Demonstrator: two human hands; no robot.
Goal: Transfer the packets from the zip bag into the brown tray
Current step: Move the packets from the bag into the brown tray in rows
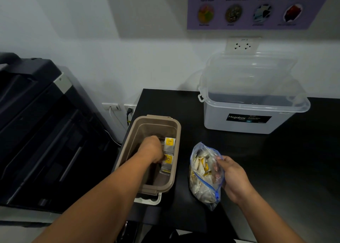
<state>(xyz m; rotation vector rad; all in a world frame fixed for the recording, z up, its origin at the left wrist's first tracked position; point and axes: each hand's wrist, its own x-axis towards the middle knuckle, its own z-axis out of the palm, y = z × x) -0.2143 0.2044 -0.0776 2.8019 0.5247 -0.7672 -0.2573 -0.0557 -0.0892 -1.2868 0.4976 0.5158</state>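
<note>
The brown tray (pixel 175 130) sits at the left edge of the black table. Two white packets with yellow labels (pixel 169 145) lie along its right inner wall. My left hand (pixel 152 148) is down inside the tray, its fingers curled at the nearer packet (pixel 167 162); whether it grips that packet is hidden. The clear zip bag (pixel 204 176), with a blue zipper and several white and yellow packets inside, lies on the table right of the tray. My right hand (pixel 231 176) pinches the bag's right side.
A clear Megabox storage box (pixel 246 113) with its lid tipped up stands at the back of the black table (pixel 276 160). A large dark printer (pixel 42 125) stands to the left, beyond the table's edge. Wall sockets and cables sit behind the tray.
</note>
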